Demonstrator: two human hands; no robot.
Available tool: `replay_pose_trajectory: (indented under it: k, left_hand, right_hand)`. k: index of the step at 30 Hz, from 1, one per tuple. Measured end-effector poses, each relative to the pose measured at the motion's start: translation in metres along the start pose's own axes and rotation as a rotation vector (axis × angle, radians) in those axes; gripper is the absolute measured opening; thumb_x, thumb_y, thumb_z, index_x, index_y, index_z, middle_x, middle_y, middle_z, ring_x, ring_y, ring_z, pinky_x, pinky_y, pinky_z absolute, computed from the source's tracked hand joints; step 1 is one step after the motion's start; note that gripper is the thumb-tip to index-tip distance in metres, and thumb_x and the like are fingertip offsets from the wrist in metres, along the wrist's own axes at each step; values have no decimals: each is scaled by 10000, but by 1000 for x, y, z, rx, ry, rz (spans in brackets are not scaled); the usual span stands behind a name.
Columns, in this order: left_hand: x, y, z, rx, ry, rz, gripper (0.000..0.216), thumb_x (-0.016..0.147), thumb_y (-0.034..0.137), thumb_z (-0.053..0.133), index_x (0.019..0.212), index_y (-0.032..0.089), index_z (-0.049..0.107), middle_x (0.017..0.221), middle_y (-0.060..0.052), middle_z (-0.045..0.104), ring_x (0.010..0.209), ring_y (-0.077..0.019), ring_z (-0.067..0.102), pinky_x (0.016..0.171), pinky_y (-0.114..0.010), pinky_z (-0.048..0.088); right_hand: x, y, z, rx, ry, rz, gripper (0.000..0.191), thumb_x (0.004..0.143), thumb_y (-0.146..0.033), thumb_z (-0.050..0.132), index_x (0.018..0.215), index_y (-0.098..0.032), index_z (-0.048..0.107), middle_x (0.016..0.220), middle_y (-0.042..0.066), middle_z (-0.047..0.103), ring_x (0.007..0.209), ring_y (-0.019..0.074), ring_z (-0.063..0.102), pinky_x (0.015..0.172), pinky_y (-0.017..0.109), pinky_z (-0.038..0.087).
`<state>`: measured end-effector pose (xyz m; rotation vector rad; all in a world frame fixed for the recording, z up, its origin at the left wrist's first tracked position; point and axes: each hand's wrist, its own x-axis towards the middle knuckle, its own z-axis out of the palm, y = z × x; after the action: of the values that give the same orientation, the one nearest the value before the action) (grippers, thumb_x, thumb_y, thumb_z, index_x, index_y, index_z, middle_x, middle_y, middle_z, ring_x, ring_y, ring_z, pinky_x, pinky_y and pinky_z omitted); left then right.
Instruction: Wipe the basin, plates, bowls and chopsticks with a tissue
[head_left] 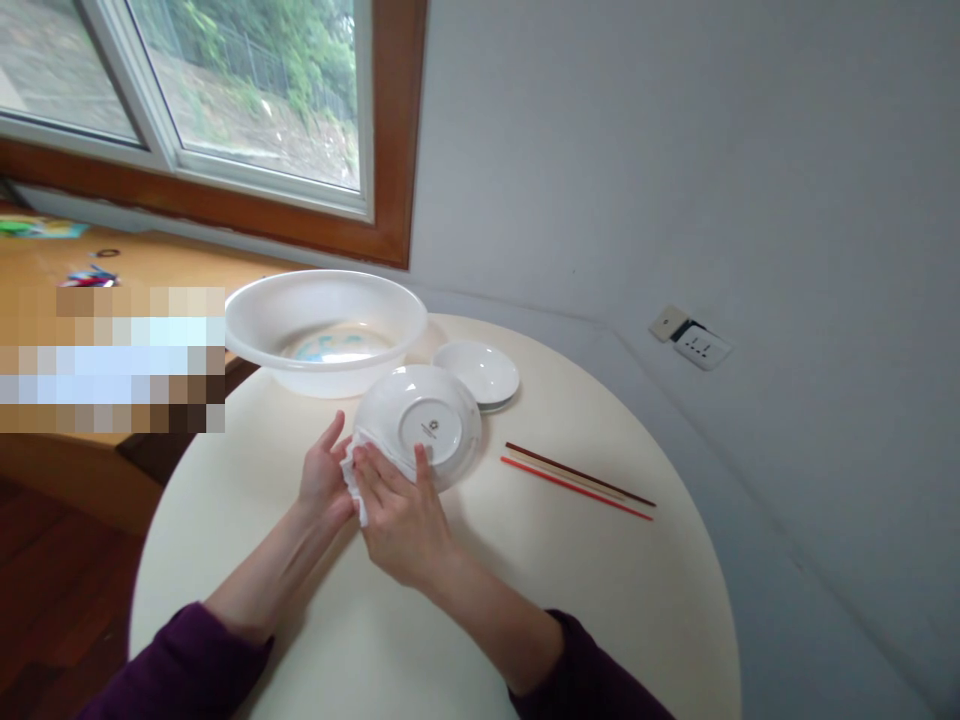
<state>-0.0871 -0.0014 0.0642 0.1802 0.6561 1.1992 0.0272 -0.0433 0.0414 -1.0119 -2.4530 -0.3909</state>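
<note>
A white plate [465, 405] is tilted with its underside, foot ring and small printed mark facing me. At its near left edge my left hand [324, 478] supports it, thumb up and the other fingers mostly hidden behind the plate and cloth. My right hand [401, 520] presses a thin white cloth [363, 505] against the plate's underside, its index finger or thumb stretched over the rim near the foot ring. Whether the cloth is fabric or paper, I cannot tell.
Behind the plate stand a large translucent basin [326, 375] and stacked small white dishes [484, 370]. Brown chopsticks [581, 474] and a red chopstick [577, 489] lie right on the round table [600, 620]. A wooden desk [172, 260] adjoins at left, below a window; a wall borders the right.
</note>
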Motion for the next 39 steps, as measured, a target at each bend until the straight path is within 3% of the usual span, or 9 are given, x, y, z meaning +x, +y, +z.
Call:
replay_pose_trajectory:
  k: [5,10,14,22,27,30,33,39]
  left_hand:
    - [3,2,0,-75,4,9,370,902,258,331,1008,62,627,703,-114,709,678,-227,684,792,-406,528]
    - [7,4,-4,-141,-77,7,429,923,270,259,1080,57,597,765,-115,716,734,-220,683,831,-406,509]
    - [10,5,-6,-166,-49,31,412,926,252,258,1105,60,575,725,-94,714,682,-199,680,840,-392,504]
    - [11,6,-9,-201,-71,-30,428,915,264,293,1240,62,485,836,-105,714,776,-206,671,869,-383,483]
    - [13,2,-10,-251,-57,-11,384,900,227,344,1204,58,507,802,-106,713,750,-195,673,803,-339,518]
    - [15,0,-11,-241,-54,11,336,897,215,360,1127,81,564,765,-94,713,712,-193,677,761,-341,538]
    - [15,-3,-10,-232,-33,30,313,900,203,352,1066,97,596,735,-81,712,686,-190,678,748,-351,546]
    - [17,-5,-9,-235,-11,54,311,897,196,371,1107,90,575,718,-77,711,683,-188,678,725,-328,552]
  right_hand:
    - [-10,10,6,-15,12,-72,431,908,-170,293,1319,-63,367,1378,91,397,1347,126,200,1067,480,-162]
    - [-22,22,5,-54,58,-113,418,924,-213,320,1324,-105,374,1402,66,354,1373,119,60,1079,494,-113]
    - [-27,30,-1,-90,79,-144,416,922,-242,344,1318,-123,393,1415,33,324,1373,110,-10,1091,462,-108]
    - [-32,46,-9,-97,313,-267,378,880,-258,404,1227,-154,514,1324,26,482,1370,128,89,1123,401,-15]
    - [-37,61,-12,-69,404,-137,413,869,-226,360,1249,-132,492,1282,84,526,1353,187,190,1114,446,113]
    - [-36,68,-12,-56,409,-1,481,877,-205,314,1343,-95,364,1325,136,470,1338,228,235,1081,484,211]
    - [-28,72,-14,16,415,152,513,896,-183,268,1400,-96,231,1351,150,434,1323,212,277,1067,478,246]
    - [-3,70,-27,159,342,352,451,933,-199,220,1366,-119,316,1359,112,432,1307,164,313,1082,431,231]
